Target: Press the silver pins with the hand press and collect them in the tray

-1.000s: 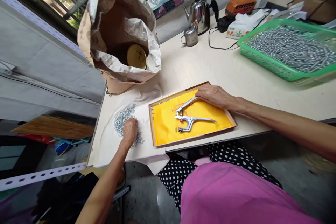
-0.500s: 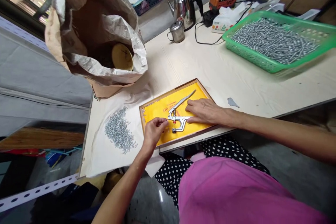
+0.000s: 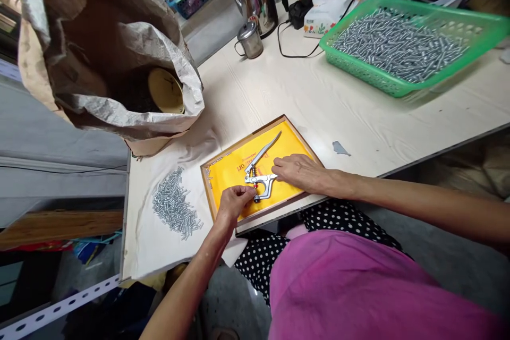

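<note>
While the left hand (image 3: 232,203) hovers over the near edge of the tray (image 3: 207,183), its fingertips (image 3: 247,193) are pinched together at the jaw end of the metal hand press (image 3: 260,172); whether they pinch a small part there is too small to tell. The right hand (image 3: 299,171) lies flat, fingers extended, on the lower handle of the hand press, pressing it onto the yellow liner (image 3: 231,170); the grip is not closed around it. The hand press rests inside the tray between the two hands, its upper handle raised and angled toward the far right corner of the tray, its jaw end pointing toward the left hand.

The tray sits at the near edge of the counter (image 3: 319,106), above the person's lap. Just left of the tray, a loose heap of small metal pins (image 3: 173,206) lies on a white sheet (image 3: 151,244), apart from both hands. Beyond it stands an open paper sack (image 3: 99,48) with a yellow container (image 3: 166,91) inside. Well apart, at the far right of the counter, a green basket (image 3: 402,85) holds a large quantity of metal pins. At the far edge stand a steel kettle (image 3: 258,0) and a small steel mug (image 3: 250,40)
</note>
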Tool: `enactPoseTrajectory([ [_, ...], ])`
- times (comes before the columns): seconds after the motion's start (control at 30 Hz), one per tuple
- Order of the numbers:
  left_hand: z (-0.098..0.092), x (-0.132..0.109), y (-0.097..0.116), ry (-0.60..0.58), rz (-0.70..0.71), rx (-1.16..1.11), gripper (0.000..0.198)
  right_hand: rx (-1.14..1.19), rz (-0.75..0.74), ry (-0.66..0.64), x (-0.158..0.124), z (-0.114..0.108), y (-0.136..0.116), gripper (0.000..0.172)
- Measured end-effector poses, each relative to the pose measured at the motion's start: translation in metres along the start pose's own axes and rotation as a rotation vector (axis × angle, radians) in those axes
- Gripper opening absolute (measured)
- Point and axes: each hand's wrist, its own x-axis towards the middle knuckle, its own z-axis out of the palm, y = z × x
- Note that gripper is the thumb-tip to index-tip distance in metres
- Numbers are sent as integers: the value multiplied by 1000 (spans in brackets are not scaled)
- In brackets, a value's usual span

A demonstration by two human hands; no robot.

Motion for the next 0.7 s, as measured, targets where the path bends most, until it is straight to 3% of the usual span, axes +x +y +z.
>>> enactPoseTrajectory([
  [0.33,4,2,17,-44,-83,223,26,-18,2,24,-2,9,-3,14],
  [0.53,6,2,13,-42,-69,233,25,-28,-15,22,-2,-5,-1,14],
  [0.7,5,2,8,-16,-54,251,24,-129,6,82,14,-28,23,89],
])
